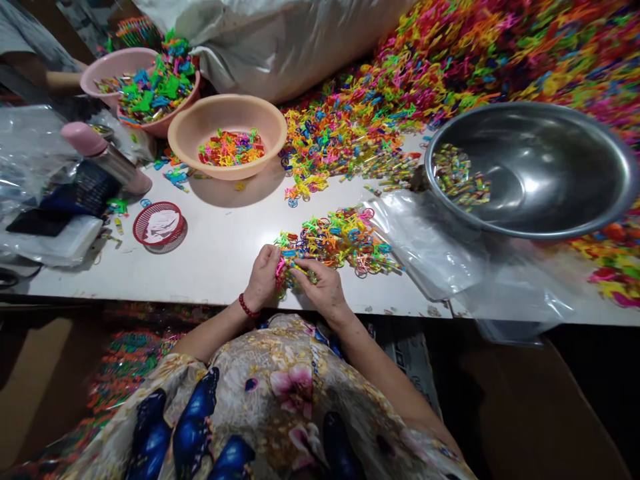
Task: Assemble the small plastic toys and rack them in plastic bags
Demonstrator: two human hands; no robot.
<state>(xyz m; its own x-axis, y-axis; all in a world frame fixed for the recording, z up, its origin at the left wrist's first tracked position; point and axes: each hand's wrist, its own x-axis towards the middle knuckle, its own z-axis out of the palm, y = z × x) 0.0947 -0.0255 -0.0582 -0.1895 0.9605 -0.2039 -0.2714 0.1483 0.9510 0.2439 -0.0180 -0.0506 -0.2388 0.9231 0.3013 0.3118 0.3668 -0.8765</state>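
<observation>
My left hand (263,277) has its fingertips closed on a pink piece (281,270); my right hand (323,288) has thumb and forefinger pinched nearly together on a small yellow tube (299,266). The tube lies between my two sets of fingertips, over the near part of the table (225,267); whether it touches the pink piece I cannot tell. I judge that I'm gathering or matching small parts, which calls for a steady left grip while the right guides the tube. Just beyond my fingers spreads the pile (345,240). To their right are clear bags (430,247), then the steel bowl (560,187); to their left, the red basket (139,233); farther ahead, the basin (183,140) and the big heap (500,60).
</observation>
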